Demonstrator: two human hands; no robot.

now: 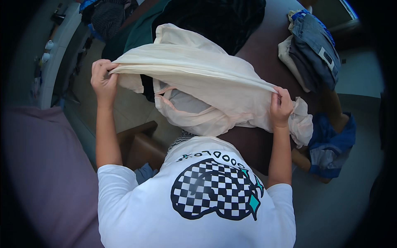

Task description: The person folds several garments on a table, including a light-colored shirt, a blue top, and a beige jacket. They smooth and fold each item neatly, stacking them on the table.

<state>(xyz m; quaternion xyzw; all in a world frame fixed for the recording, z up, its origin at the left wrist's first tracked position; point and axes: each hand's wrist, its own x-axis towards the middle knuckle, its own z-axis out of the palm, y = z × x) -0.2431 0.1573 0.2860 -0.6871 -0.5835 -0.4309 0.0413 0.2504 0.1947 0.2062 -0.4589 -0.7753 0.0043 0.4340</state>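
Note:
A thin, pale cream garment, apparently a shirt (215,76), is stretched taut between both my hands over the dark table. At its left end, my left hand (104,80) pinches gathered layers of the cloth. My right hand (282,107) grips the fabric at the right, somewhat lower. Between them the upper part runs in a tight fold. Below that fold the cloth hangs loose, with an opening edged in a pinkish seam, and a crumpled end droops past my right hand. How the garment's far side lies is hidden by its own layers.
Black cloth (211,20) and dark green cloth (138,39) lie at the table's far side. A stack of folded trousers (312,49) sits at the far right of the brown table (264,45). Blue clothing (333,142) hangs low at right. A brown chair (142,146) stands near left, beside purple cloth (45,165).

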